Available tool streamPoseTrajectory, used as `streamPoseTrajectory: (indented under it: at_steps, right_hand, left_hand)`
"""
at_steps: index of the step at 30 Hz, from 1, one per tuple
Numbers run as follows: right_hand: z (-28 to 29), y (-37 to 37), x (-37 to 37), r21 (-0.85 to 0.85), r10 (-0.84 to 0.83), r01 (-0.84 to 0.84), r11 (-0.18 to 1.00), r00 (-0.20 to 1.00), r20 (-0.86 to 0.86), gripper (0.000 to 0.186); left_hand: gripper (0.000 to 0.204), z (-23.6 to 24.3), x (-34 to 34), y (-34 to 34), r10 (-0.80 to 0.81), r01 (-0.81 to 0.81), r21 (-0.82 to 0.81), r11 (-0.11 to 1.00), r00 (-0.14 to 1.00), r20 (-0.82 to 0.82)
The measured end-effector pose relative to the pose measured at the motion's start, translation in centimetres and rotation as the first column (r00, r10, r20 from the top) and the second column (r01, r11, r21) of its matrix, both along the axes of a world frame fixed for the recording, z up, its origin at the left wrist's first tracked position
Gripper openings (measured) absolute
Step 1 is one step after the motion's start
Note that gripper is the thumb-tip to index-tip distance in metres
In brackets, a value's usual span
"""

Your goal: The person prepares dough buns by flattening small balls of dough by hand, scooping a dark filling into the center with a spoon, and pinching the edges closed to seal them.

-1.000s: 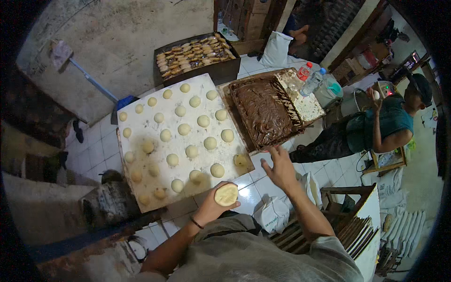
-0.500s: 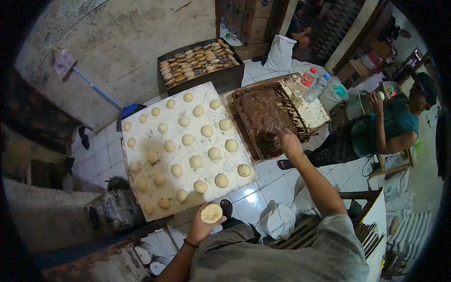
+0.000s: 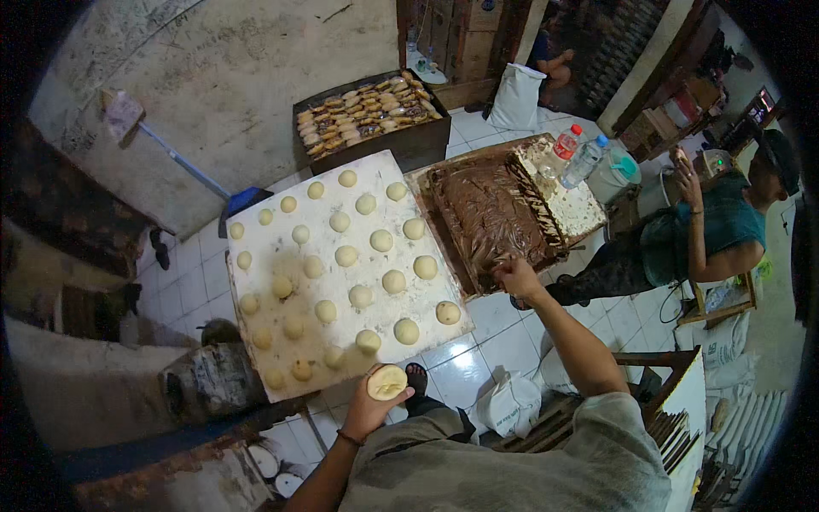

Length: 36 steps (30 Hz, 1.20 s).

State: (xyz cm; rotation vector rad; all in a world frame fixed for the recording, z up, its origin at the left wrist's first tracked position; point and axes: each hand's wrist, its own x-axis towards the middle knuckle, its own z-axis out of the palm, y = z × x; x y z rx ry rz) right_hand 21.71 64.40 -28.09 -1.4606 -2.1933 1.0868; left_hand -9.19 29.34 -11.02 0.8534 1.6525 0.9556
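Observation:
My left hand point(image 3: 367, 413) is closed around a flattened round of pale dough point(image 3: 387, 383), its hollowed face turned up. It is just off the near edge of a white floured board point(image 3: 401, 294), where several dough balls point(image 3: 406, 331) sit in rows. To the right, my right hand point(image 3: 518, 280) is at the near edge of a slab of dark brown chocolate paste point(image 3: 490, 209). Its fingers are curled together against the paste, and what they pinch is hidden. The paste lies on a wooden board point(image 3: 589, 213), ridged along its right side.
Behind the boards stands a dark tray point(image 3: 384, 145) of filled breads. Two plastic bottles point(image 3: 585, 162) and a lidded bucket point(image 3: 616, 175) are at the back right. A co-worker point(image 3: 704, 222) stands at the right, hand raised. White sacks point(image 3: 509, 404) lie on the tiled floor near my feet.
My right hand has moved slightly toward me, from over the paste to its near edge. My left hand still holds the dough, now tilted a little. The co-worker's raised hand has shifted.

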Motion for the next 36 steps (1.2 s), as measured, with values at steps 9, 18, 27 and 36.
streamPoseTrajectory:
  at_steps: [9,18,27,36]
  right_hand:
    - [5.7,-4.4,1.6,-0.808,-0.707,0.075,0.584,0.536,-0.461,0.025]
    - [22.4,-7.7,2.5,-0.557,-0.501,0.145,0.818,0.655,-0.566,0.022]
    - [25.7,-19.6,-4.1,0.136,-0.125,0.218,0.966,0.86,-0.495,0.01]
    - [28.9,-20.0,-3.5,0.636,0.517,-0.469,0.612,0.847,0.127,0.046]
  left_hand:
    - [0.058,-3.0,0.9,10.7,-0.098,0.178,0.278,0.944,0.955,-0.278]
    - [0.062,1.5,3.9,20.8,-0.507,0.455,0.346,0.82,0.859,0.071]
    - [0.049,6.7,2.9,14.8,-0.581,0.441,0.379,0.813,0.584,0.567]
    - [0.052,4.8,-1.9,9.4,-0.582,0.525,0.329,0.785,0.439,0.685]
